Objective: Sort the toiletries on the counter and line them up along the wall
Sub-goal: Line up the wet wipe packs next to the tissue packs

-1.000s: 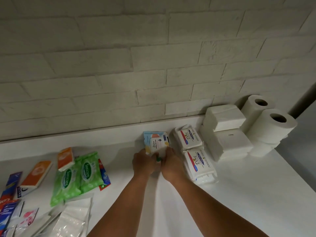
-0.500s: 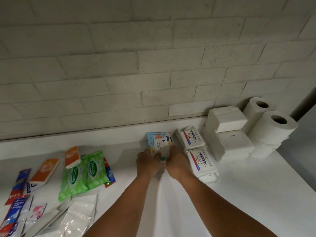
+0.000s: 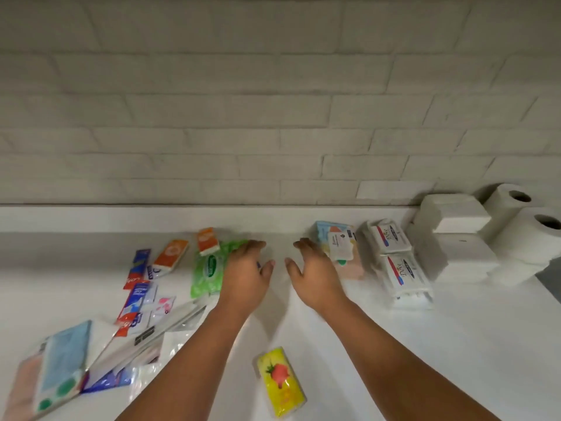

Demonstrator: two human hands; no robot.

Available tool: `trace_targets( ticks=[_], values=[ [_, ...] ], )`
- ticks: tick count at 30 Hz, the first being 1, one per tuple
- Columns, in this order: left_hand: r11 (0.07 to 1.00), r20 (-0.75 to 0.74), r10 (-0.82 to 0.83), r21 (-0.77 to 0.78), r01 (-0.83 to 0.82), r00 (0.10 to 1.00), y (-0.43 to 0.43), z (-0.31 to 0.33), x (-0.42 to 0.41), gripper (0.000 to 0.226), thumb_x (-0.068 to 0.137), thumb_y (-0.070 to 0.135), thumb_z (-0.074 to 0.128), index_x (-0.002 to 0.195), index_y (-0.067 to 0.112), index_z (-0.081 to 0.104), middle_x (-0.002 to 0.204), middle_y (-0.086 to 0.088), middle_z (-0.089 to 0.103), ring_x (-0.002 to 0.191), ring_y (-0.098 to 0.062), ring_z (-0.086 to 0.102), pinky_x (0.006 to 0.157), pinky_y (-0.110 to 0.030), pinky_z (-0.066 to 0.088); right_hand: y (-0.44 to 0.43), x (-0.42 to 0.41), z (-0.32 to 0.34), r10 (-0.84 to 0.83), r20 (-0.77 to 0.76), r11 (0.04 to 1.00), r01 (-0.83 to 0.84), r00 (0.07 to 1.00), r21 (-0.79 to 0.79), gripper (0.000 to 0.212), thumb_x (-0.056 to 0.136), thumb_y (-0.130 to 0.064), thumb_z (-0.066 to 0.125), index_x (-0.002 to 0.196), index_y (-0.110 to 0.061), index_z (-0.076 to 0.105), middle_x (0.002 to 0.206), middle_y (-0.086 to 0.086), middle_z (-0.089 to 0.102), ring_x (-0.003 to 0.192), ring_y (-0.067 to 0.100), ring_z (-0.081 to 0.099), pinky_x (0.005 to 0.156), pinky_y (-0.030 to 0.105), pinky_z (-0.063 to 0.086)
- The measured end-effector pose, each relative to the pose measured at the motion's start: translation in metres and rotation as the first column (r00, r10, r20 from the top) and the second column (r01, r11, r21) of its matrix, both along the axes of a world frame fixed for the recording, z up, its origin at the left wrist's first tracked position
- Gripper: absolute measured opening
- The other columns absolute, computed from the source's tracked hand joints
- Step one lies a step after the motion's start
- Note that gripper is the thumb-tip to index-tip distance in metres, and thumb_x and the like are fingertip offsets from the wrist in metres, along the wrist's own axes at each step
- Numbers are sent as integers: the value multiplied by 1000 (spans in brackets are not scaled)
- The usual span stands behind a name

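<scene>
Along the wall at the right stand two toilet rolls (image 3: 529, 226), stacked white napkin packs (image 3: 455, 238), two Dove wipe packs (image 3: 397, 256) and a blue and peach wipe pack (image 3: 340, 247). My right hand (image 3: 315, 268) hovers open just left of that pack, holding nothing. My left hand (image 3: 246, 268) is open too, its fingers over the right edge of the green wipe packs (image 3: 209, 271). Orange tissue packs (image 3: 206, 241) and blue and red sachets (image 3: 136, 268) lie further left. A yellow tissue pack (image 3: 280, 381) with a strawberry lies near me between my forearms.
A loose heap of clear plastic packets (image 3: 158, 329) and a blue-topped pack (image 3: 60, 366) covers the near left of the white counter (image 3: 425, 344). A raised white ledge (image 3: 151, 217) runs under the brick wall.
Both hands have let go of the blue and peach wipe pack and drawn apart and leftward. My view has swung left and down, bringing the yellow pack and the heap into sight.
</scene>
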State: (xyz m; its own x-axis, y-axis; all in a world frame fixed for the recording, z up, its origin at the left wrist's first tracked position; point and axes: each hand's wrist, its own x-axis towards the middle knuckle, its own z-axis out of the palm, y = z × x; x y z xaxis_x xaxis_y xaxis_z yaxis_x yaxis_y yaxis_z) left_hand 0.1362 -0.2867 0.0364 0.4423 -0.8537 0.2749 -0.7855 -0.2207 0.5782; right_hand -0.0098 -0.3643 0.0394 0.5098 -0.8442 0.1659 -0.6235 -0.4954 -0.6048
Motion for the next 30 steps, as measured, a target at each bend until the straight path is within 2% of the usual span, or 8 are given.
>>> trace_targets(
  ticks=[2, 7, 14, 19, 21, 25, 28, 30],
  values=[
    [999, -8, 25, -22, -25, 1000, 37, 1, 25, 34, 85, 17, 72, 117, 9, 68, 115, -11, 69, 101, -32, 64, 90, -36, 51, 29, 21, 4, 86, 30, 996, -86, 996, -5, 46, 95, -34, 54, 136, -13, 52, 143, 6, 49, 132, 23, 45, 109, 32, 38],
    [984, -23, 174, 35, -173, 984, 135, -12, 91, 35, 89, 22, 71, 124, 18, 65, 129, -3, 63, 119, -26, 56, 102, -39, 47, 105, 89, -3, 276, 43, 961, -277, 960, 17, 45, 94, -35, 57, 132, -12, 56, 140, 3, 53, 130, 19, 48, 109, 28, 37],
    [909, 27, 361, 214, -358, 932, 243, -41, 176, 35, 89, 24, 68, 124, 16, 65, 128, -6, 63, 112, -28, 56, 99, -38, 42, 199, 180, -18, 474, -10, 875, -470, 880, 114, 41, 93, -32, 58, 132, -17, 56, 136, -1, 55, 124, 17, 51, 106, 25, 38],
    [763, 76, 536, 382, -521, 841, 302, -67, 229, 66, 85, 41, 70, 138, 8, 48, 136, -14, 54, 123, -35, 50, 100, -45, 41, 256, 237, -33, 561, -102, 816, -527, 822, 238, 42, 94, -31, 56, 134, -16, 54, 137, 3, 54, 121, 23, 53, 103, 32, 43],
    [716, -6, 607, 437, -544, 795, 315, -73, 244, 72, 83, 43, 72, 138, 6, 43, 134, -17, 52, 122, -37, 50, 99, -47, 44, 272, 256, -38, 577, -122, 803, -533, 808, 266, 44, 95, -29, 55, 136, -14, 51, 138, 5, 53, 121, 24, 53, 103, 33, 44],
    [760, -265, 628, 411, -504, 732, 323, -73, 255, 51, 81, 34, 73, 121, 12, 49, 115, -9, 66, 97, -29, 66, 81, -38, 57, 290, 282, -50, 574, -151, 795, -503, 805, 340, 39, 95, -28, 54, 129, -9, 55, 132, 8, 56, 118, 26, 55, 99, 35, 49],
    [785, -412, 617, 381, -488, 671, 322, -72, 258, 43, 86, 29, 73, 118, 12, 51, 112, -4, 68, 90, -24, 66, 70, -29, 52, 296, 289, -57, 536, -147, 807, -453, 831, 380, 35, 96, -27, 55, 125, -9, 57, 132, 8, 56, 119, 25, 55, 99, 33, 50],
    [785, -489, 619, 375, -493, 615, 320, -68, 260, 40, 87, 26, 73, 120, 8, 57, 112, -5, 69, 89, -24, 67, 69, -29, 53, 296, 292, -56, 510, -124, 811, -427, 851, 401, 34, 97, -26, 54, 126, -9, 56, 136, 8, 54, 121, 25, 55, 94, 24, 50]
  ],
)
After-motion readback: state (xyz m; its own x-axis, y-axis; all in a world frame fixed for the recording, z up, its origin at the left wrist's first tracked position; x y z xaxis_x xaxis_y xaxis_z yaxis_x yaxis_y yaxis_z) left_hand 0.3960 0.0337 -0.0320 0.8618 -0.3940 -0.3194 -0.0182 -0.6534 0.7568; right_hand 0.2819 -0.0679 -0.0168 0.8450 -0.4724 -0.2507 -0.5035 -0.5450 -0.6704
